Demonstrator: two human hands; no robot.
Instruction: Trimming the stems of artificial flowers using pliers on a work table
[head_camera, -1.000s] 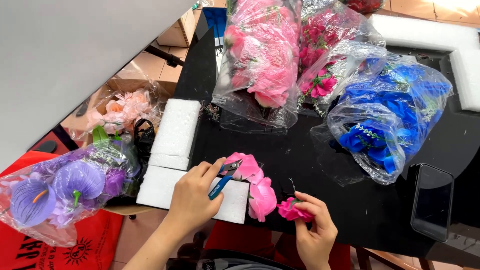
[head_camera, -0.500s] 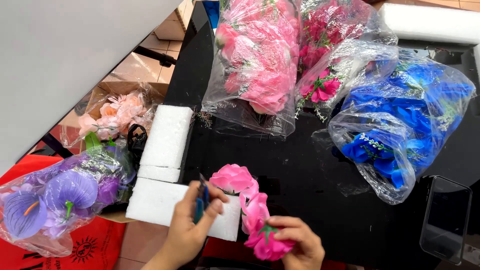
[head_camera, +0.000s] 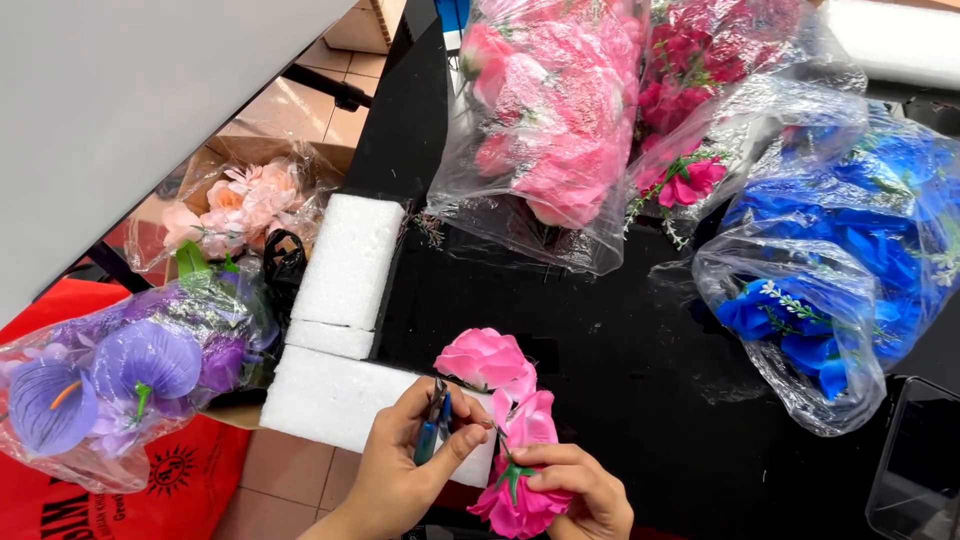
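On the black table (head_camera: 620, 350), bagged pink flowers (head_camera: 550, 130) and blue flowers (head_camera: 850, 250) lie behind white foam blocks (head_camera: 345, 265). The right hand (head_camera: 575, 490) is closed around a pink artificial flower (head_camera: 515, 505), steadying its stem. The left hand (head_camera: 400, 470) is clenched on blue-handled cutters (head_camera: 432, 430), jaws pointing at that stem.

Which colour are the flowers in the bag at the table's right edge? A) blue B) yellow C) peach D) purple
A: the clear plastic bag at the table's right edge holds blue flowers; the purple ones sit in a bag off the left side, and the peach ones lie in a bag behind them.
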